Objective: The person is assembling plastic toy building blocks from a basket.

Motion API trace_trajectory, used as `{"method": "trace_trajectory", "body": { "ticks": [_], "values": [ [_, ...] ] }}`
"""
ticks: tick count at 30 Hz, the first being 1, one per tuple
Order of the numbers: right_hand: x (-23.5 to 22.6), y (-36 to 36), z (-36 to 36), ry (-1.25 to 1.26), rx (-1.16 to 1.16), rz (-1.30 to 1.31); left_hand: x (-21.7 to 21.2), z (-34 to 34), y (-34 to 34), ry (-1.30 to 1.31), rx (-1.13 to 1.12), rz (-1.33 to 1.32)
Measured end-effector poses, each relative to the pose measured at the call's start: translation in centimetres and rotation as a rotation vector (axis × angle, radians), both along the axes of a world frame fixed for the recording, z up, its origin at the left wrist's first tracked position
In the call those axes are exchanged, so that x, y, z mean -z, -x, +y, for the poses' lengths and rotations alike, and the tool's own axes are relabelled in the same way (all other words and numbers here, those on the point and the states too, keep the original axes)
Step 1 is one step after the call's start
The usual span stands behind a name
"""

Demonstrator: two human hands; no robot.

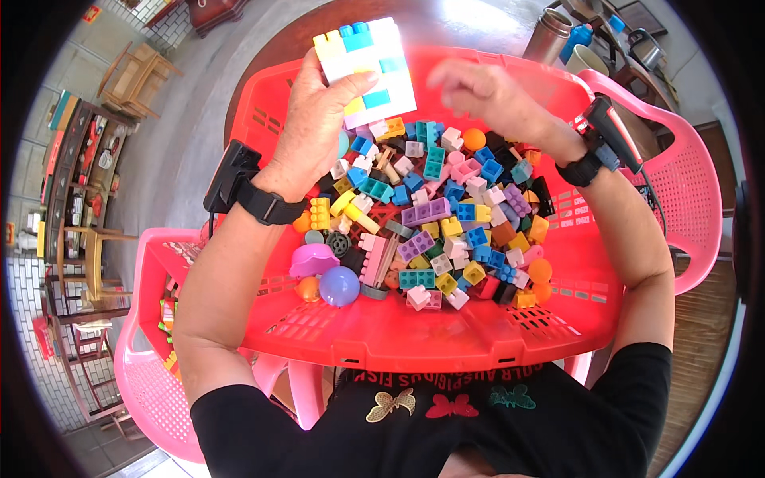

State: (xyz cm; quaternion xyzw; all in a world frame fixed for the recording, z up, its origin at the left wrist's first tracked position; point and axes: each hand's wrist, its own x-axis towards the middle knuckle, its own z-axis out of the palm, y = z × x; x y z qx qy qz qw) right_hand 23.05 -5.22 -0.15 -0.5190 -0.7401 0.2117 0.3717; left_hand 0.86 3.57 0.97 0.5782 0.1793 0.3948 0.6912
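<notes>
My left hand grips a flat block assembly made of white, yellow and blue bricks, held up over the far side of a red plastic basket. My right hand hovers just right of the assembly, blurred, fingers loosely curled with nothing seen in them. Below both hands lies a heap of loose bricks in many colours. A purple ball and a pink dome piece rest at the heap's near left. Both wrists wear black bands with small devices.
A pink plastic chair stands at the lower left and another pink chair at the right. A round brown table lies under the basket. A metal flask and cups stand at the far right. Wooden furniture lines the left.
</notes>
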Motion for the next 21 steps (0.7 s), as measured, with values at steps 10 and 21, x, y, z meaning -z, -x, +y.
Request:
{"method": "trace_trajectory", "body": {
  "ticks": [10, 21],
  "values": [
    [3.9, 4.1, -2.2, -0.013, -0.292, -0.792, 0.9, -0.6, 0.1, 0.096, 0.055, 0.072],
    [0.9, 3.5, -1.5, 0.131, -0.198, -0.523, 0.0, -0.5, 0.6, 0.234, 0.066, 0.078]
  ]
}}
